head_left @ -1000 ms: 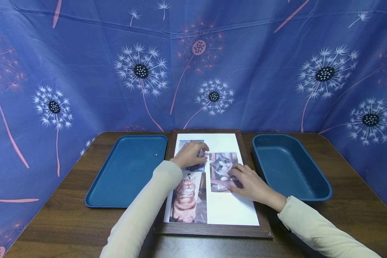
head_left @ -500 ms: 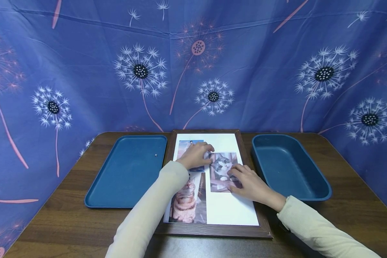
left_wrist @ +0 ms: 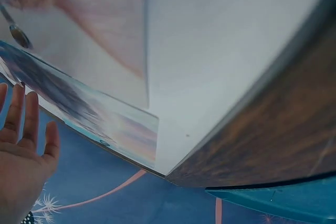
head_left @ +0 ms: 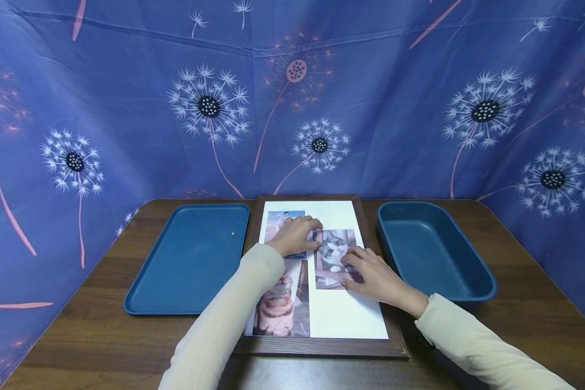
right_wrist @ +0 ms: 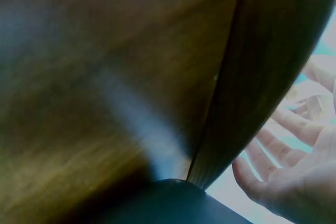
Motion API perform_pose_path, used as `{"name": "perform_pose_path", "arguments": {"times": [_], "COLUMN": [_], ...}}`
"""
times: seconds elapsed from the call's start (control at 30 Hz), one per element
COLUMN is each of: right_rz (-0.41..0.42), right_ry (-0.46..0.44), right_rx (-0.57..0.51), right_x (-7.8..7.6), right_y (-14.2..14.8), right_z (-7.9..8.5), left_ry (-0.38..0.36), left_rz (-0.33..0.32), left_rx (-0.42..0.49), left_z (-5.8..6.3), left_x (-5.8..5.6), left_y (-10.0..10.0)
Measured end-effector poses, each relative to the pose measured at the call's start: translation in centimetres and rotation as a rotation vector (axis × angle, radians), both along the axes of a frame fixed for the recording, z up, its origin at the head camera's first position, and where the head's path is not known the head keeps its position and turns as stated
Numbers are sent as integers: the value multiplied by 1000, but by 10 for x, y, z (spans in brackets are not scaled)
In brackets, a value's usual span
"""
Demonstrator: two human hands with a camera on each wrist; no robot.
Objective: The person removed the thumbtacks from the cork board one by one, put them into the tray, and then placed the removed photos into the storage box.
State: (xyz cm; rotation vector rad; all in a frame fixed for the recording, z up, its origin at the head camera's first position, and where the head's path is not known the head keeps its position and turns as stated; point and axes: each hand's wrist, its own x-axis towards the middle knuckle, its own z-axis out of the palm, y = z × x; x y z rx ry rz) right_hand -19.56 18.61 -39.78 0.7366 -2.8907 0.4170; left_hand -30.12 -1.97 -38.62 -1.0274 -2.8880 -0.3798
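A photo of a grey-and-white cat (head_left: 332, 250) lies on the white board (head_left: 348, 314) inside a brown wooden frame. My left hand (head_left: 294, 235) reaches over the upper-left photo (head_left: 274, 222), its fingertips right at the left edge of the grey cat photo. Spread, lightly bent fingers show in the left wrist view. At that photo's right side, the fingertips and thumb of my right hand (head_left: 370, 273) rest on its edge. Below my left forearm lies a photo of an orange tabby cat (head_left: 278, 311), its upper part covered by the sleeve. A small round silver pin (head_left: 286, 214) sits on the upper-left photo.
A flat blue tray (head_left: 185, 265) stands left of the frame, with one small silver piece (head_left: 232, 234) on it. To the right is a deeper blue bin (head_left: 436, 260). Behind the wooden table (head_left: 78, 330) hangs a blue dandelion-print cloth (head_left: 253, 108).
My left hand has moved right from over the upper-left photo to the grey cat photo's left edge, uncovering the pin on the upper-left photo. My right hand has stayed in place.
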Motion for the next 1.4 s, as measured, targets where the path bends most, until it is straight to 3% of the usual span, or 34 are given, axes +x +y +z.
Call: {"name": "perform_pose_path", "arguments": {"times": [0.7, 0.97, 1.4], "right_rz": [-16, -7, -54], "right_ry": [-13, 16, 20], "right_rx": [-12, -22, -45], "right_x": [-1, -2, -5], "right_y": [-3, 1, 15], "right_z": [7, 23, 48], "left_ry": [-29, -50, -50], "left_rz": [11, 22, 21], "left_rx": [-54, -82, -53], "left_z": [3, 6, 4], "left_x": [0, -1, -3], "left_y": [3, 5, 5]}}
